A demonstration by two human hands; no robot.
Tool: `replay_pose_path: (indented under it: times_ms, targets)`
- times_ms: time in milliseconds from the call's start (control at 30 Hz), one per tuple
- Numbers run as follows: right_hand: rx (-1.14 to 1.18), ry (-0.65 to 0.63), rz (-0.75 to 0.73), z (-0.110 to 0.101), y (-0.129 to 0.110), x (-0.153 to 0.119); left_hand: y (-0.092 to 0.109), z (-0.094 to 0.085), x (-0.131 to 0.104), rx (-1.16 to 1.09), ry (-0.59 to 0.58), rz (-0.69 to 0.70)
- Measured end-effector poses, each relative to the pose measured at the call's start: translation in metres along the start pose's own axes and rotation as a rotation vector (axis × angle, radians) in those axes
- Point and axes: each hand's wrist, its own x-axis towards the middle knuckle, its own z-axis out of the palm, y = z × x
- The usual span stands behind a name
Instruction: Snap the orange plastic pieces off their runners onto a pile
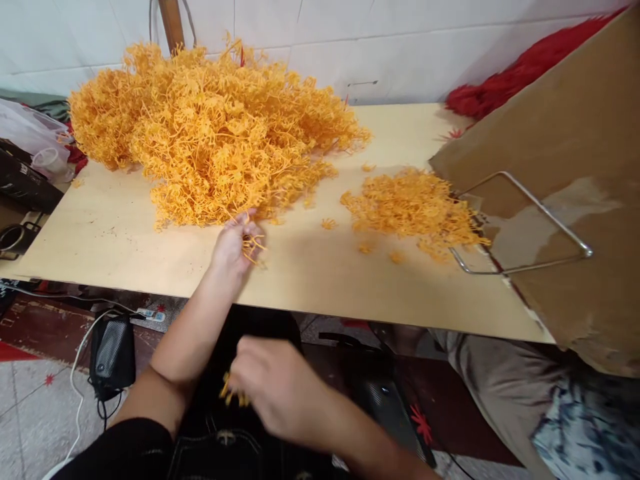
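The right hand pinches yellow bits; the left hand pinches more, seemingly picking at the big heap. Next needs soft pulls.

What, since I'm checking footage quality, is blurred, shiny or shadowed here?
Head view: motion blur smears the person's bare right hand; the bare left hand looks clearer. Head view: bright highlights show along the bent silver metal wire. Head view: a soft shadow lies on the pale tan, flat tabletop near the left hand.
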Motion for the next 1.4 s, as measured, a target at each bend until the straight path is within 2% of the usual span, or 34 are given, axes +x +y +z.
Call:
replay_pose_path:
  times_ms: [33, 67, 133, 200, 267, 367, 433, 533, 600, 667, 833, 933, 1067, 1267, 1400]
  targets:
    - [0.108, -0.06, -0.014, -0.001, -0.003, -0.001, 0.003, 0.001, -0.001, 0.001, -0.009, 0.001]
    - [0.236, -0.071, 0.052, -0.003, -0.003, -0.002, 0.005, 0.003, -0.002, 0.022, -0.041, -0.025]
    - [0.553, 0.008, 0.324, -0.01, 0.009, 0.0, 0.006, 0.006, -0.008, 0.087, -0.129, -0.096]
    - [0.855, 0.155, 0.589, -0.019, 0.028, 0.003, 0.001, 0.007, -0.013, 0.143, -0.171, -0.128]
    - [1.042, 0.264, 0.738, -0.023, 0.047, 0.008, -0.006, 0.006, -0.015, 0.169, -0.143, -0.099]
    - [1.154, 0.344, 0.818, -0.018, 0.063, 0.014, -0.018, 0.004, -0.015, 0.166, -0.059, -0.061]
    - [1.089, 0.423, 0.799, -0.009, 0.067, 0.016, -0.023, 0.005, -0.016, 0.147, -0.026, -0.041]
    - [0.633, 0.537, 0.703, 0.002, 0.067, 0.016, -0.027, 0.007, -0.016, 0.137, -0.01, -0.023]
    - [0.275, 0.512, 0.626, 0.005, 0.066, 0.015, -0.028, 0.008, -0.016, 0.133, -0.012, -0.031]
    - [0.041, 0.45, 0.568, 0.006, 0.065, 0.014, -0.028, 0.006, -0.015, 0.131, -0.022, -0.051]
    - [-0.194, 0.349, 0.501, 0.008, 0.067, 0.018, -0.025, -0.001, -0.012, 0.128, -0.062, -0.094]
    - [-0.134, 0.323, 0.521, 0.006, 0.067, 0.021, -0.022, 0.0, -0.014, 0.138, -0.06, -0.101]
    - [0.097, 0.305, 0.57, 0.0, 0.064, 0.02, -0.018, 0.003, -0.015, 0.112, -0.052, -0.128]
    - [0.594, 0.335, 0.473, -0.013, 0.063, 0.011, -0.015, 0.0, -0.01, 0.002, 0.026, -0.151]
    - [0.679, 0.334, 0.405, -0.02, 0.057, 0.009, -0.016, 0.004, -0.013, 0.001, 0.056, -0.147]
